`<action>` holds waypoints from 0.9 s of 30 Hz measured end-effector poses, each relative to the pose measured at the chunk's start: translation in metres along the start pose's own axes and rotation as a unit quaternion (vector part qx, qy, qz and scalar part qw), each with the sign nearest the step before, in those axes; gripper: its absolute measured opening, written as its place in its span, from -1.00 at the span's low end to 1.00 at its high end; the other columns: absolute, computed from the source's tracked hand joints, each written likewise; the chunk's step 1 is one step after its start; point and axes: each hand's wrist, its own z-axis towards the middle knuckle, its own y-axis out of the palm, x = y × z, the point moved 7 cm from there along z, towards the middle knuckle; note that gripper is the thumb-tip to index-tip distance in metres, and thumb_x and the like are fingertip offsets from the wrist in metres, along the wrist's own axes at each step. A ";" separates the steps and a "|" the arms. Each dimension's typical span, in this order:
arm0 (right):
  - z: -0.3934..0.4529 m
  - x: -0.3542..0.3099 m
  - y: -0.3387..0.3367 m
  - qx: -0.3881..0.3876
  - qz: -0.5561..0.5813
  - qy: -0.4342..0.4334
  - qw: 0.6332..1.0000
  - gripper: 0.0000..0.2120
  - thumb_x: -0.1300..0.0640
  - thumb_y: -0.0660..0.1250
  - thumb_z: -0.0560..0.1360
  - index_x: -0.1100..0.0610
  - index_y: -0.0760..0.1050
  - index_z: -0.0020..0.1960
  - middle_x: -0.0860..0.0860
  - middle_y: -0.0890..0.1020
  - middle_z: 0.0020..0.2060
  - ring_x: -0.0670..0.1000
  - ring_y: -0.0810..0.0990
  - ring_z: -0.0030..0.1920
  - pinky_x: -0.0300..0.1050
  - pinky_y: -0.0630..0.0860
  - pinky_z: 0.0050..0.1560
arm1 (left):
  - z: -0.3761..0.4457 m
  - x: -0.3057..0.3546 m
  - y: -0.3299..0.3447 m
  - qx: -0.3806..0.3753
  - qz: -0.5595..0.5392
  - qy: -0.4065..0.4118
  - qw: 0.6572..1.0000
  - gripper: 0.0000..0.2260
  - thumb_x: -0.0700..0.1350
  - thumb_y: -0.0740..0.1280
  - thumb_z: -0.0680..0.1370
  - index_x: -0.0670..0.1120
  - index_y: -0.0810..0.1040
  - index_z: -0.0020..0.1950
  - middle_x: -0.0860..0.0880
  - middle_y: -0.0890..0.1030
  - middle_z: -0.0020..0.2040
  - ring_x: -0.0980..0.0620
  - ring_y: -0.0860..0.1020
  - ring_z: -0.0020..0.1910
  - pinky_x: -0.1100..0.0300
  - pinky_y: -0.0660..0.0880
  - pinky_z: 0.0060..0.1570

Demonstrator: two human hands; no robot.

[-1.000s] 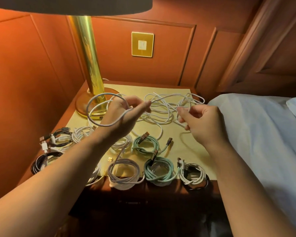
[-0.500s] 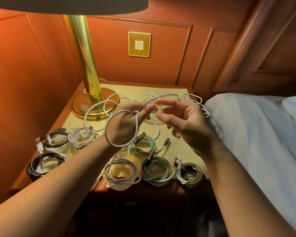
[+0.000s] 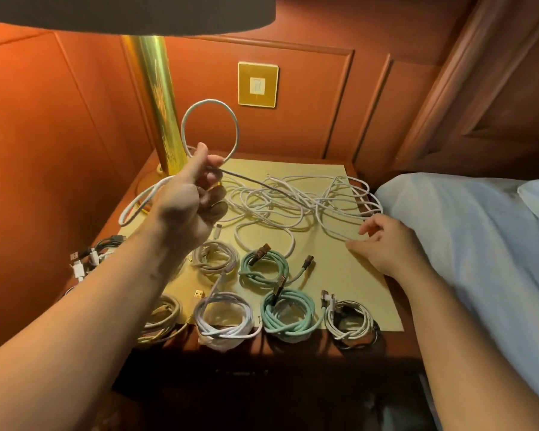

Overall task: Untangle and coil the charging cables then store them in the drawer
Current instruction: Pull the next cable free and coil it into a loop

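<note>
Left hand (image 3: 190, 203) is up in the air gripping a white cable (image 3: 210, 129) with a loop sticking up above the fingers – right hand (image 3: 386, 241) sits low with relaxed fingers touching the tangled white pile (image 3: 296, 200) on the nightstand (image 3: 339, 269), coiled cables (image 3: 288, 315) lined up near the front edge.

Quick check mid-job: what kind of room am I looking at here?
Most likely a bedroom, perhaps a hotel room: a wooden nightstand stands right beside a bed with white bedding, a brass lamp stands on it, and a gold-plated wall switch is set in the wood panelling.
</note>
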 end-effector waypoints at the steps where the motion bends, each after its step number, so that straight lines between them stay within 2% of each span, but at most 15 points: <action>1: -0.001 -0.002 0.001 -0.004 -0.011 -0.006 1.000 -0.75 -0.01 0.56 0.48 0.00 0.56 0.06 -0.04 0.57 -0.26 -0.03 0.54 -0.23 -0.16 0.38 -0.30 | -0.001 0.000 0.001 -0.003 -0.017 -0.009 1.000 -0.60 0.18 0.16 0.70 -0.01 0.45 -0.24 0.06 0.23 -0.36 0.12 0.13 -0.44 0.23 0.01 -0.42; 4: -0.003 -0.013 0.001 0.037 -0.012 -0.051 0.998 -0.73 -0.04 0.56 0.47 -0.05 0.57 0.10 0.01 0.62 -0.28 0.02 0.59 -0.23 -0.11 0.51 -0.24 | -0.006 -0.004 0.007 -0.033 -0.063 -0.035 0.997 -0.51 0.19 0.16 0.68 -0.01 0.19 -0.36 0.03 0.07 -0.37 0.08 0.08 -0.41 0.18 -0.01 -0.41; 7: -0.011 -0.046 0.012 0.023 0.059 -0.138 0.988 -0.65 -0.05 0.54 0.50 -0.20 0.55 0.25 -0.04 0.63 -0.29 -0.06 0.60 -0.28 -0.09 0.57 -0.21 | -0.014 -0.013 0.023 -0.090 -0.106 -0.084 0.987 -0.51 0.16 0.19 0.65 -0.02 0.15 -0.38 0.02 -0.01 -0.30 0.07 0.03 -0.39 0.18 -0.03 -0.40; 10: -0.024 -0.076 0.033 -0.030 0.049 -0.194 0.979 -0.65 -0.09 0.49 0.54 -0.28 0.58 0.31 -0.14 0.64 -0.21 -0.18 0.55 -0.28 -0.22 0.47 -0.25 | -0.021 -0.018 0.038 -0.171 -0.124 -0.118 0.970 -0.50 0.17 0.25 0.58 -0.03 0.22 -0.47 0.03 0.08 -0.37 0.08 0.09 -0.46 0.22 0.03 -0.50; 12: -0.023 -0.078 0.038 -0.014 0.037 -0.188 0.981 -0.78 -0.11 0.48 0.55 -0.22 0.67 0.19 -0.18 0.64 -0.19 -0.19 0.54 -0.26 -0.25 0.40 -0.28 | -0.026 -0.019 0.048 -0.253 -0.129 -0.123 0.951 -0.54 0.13 0.27 0.53 -0.03 0.28 -0.51 0.04 0.25 -0.45 0.12 0.23 -0.53 0.27 0.11 -0.55; 14: -0.018 -0.072 0.037 0.002 0.046 -0.173 0.984 -0.88 -0.09 0.48 0.56 -0.18 0.71 0.09 -0.20 0.66 -0.18 -0.21 0.56 -0.24 -0.24 0.40 -0.28 | -0.029 -0.020 0.050 -0.289 -0.110 -0.117 0.944 -0.59 0.08 0.25 0.51 -0.02 0.30 -0.51 0.05 0.35 -0.46 0.13 0.29 -0.54 0.28 0.15 -0.54; 16: -0.016 -0.069 0.034 0.018 0.065 -0.171 0.983 -0.91 -0.04 0.48 0.57 -0.15 0.72 0.06 -0.22 0.68 -0.12 -0.27 0.56 -0.24 -0.29 0.42 -0.26 | -0.024 -0.024 0.047 -0.258 -0.017 -0.111 0.960 -0.62 0.02 0.29 0.51 0.02 0.23 -0.44 0.05 0.27 -0.43 0.10 0.21 -0.50 0.23 0.13 -0.49; 17: -0.015 -0.069 0.031 0.032 0.089 -0.177 0.980 -0.90 -0.02 0.49 0.57 -0.13 0.73 0.07 -0.22 0.70 -0.11 -0.31 0.56 -0.26 -0.34 0.41 -0.25 | -0.020 -0.026 0.042 -0.225 0.069 -0.099 0.967 -0.62 -0.01 0.32 0.53 0.02 0.20 -0.39 0.04 0.23 -0.41 0.09 0.18 -0.48 0.21 0.13 -0.46; 19: -0.014 -0.072 0.024 0.057 0.165 -0.186 0.967 -0.88 -0.01 0.51 0.56 -0.06 0.75 0.08 -0.19 0.73 -0.11 -0.32 0.57 -0.29 -0.38 0.45 -0.24 | -0.013 -0.028 0.035 -0.170 0.250 -0.056 0.952 -0.62 -0.06 0.34 0.61 0.03 0.23 -0.33 0.03 0.21 -0.40 0.07 0.17 -0.45 0.20 0.16 -0.43; 21: -0.015 -0.075 0.021 0.057 0.257 -0.181 0.948 -0.88 0.02 0.50 0.56 0.00 0.74 0.08 -0.12 0.75 -0.15 -0.20 0.65 -0.27 -0.28 0.54 -0.25 | -0.010 -0.032 0.033 -0.139 0.322 -0.033 0.936 -0.61 -0.06 0.31 0.65 0.04 0.28 -0.35 0.02 0.21 -0.41 0.06 0.15 -0.45 0.20 0.16 -0.45; 23: -0.019 -0.081 0.017 0.028 0.366 -0.170 0.914 -0.91 0.13 0.41 0.63 0.03 0.69 0.07 -0.05 0.76 -0.11 -0.01 0.71 -0.19 -0.13 0.60 -0.19 | -0.008 -0.034 0.030 -0.116 0.322 -0.027 0.939 -0.58 -0.03 0.30 0.66 0.03 0.30 -0.37 0.01 0.21 -0.42 0.05 0.14 -0.45 0.21 0.16 -0.46; 24: -0.023 -0.086 0.014 -0.002 0.439 -0.163 0.884 -0.84 0.21 0.32 0.67 0.05 0.67 0.06 -0.03 0.76 -0.08 0.04 0.72 -0.13 -0.09 0.61 -0.15 | -0.006 -0.033 0.030 -0.110 0.318 -0.019 0.941 -0.57 -0.01 0.31 0.66 0.03 0.32 -0.40 0.01 0.21 -0.44 0.05 0.15 -0.46 0.23 0.17 -0.48; 26: -0.032 -0.095 0.006 -0.082 0.605 -0.123 0.782 -0.69 0.26 0.14 0.64 0.09 0.65 -0.02 0.02 0.75 0.00 0.10 0.72 -0.02 -0.06 0.62 -0.06 | -0.005 -0.032 0.031 -0.109 0.314 0.000 0.943 -0.56 0.01 0.33 0.65 0.03 0.39 -0.43 0.03 0.24 -0.47 0.08 0.18 -0.50 0.25 0.20 -0.51; 27: -0.035 -0.098 0.001 -0.115 0.672 -0.095 0.726 -0.70 0.20 0.15 0.58 0.09 0.66 -0.11 0.03 0.75 0.00 0.12 0.73 0.00 -0.05 0.62 -0.04 | -0.006 -0.031 0.032 -0.113 0.309 0.013 0.944 -0.57 0.01 0.34 0.65 0.03 0.39 -0.42 0.04 0.26 -0.48 0.09 0.20 -0.51 0.26 0.21 -0.52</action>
